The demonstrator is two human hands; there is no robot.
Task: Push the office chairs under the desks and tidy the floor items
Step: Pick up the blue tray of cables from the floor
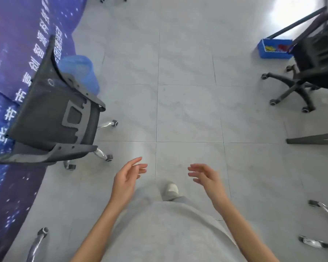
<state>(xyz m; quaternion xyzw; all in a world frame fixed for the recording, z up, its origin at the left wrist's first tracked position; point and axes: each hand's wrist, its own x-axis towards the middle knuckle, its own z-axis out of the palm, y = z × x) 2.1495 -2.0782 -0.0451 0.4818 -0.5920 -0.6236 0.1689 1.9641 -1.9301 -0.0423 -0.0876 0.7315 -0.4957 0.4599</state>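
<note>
While both hands are held empty, left hand [128,179] and right hand [206,176] fingers relaxed, a grey chair [53,118] is seen left.

We see a pale grey tiled floor [187,110] veined with faint marbling and crossed by thin dark grout lines. Along the left runs a deep blue-purple banner [13,53] speckled with white star-like dots and white characters. Our nearer office chair [53,118] has a dark grey mesh back, a lighter grey frame and chrome legs; behind it sits a translucent blue bag [80,70]. The far chair [314,69] is black throughout. A bright blue bin [273,53] holds yellow and red bits. Our shirt [169,233] is light grey, the shoe [171,190] off-white
</note>
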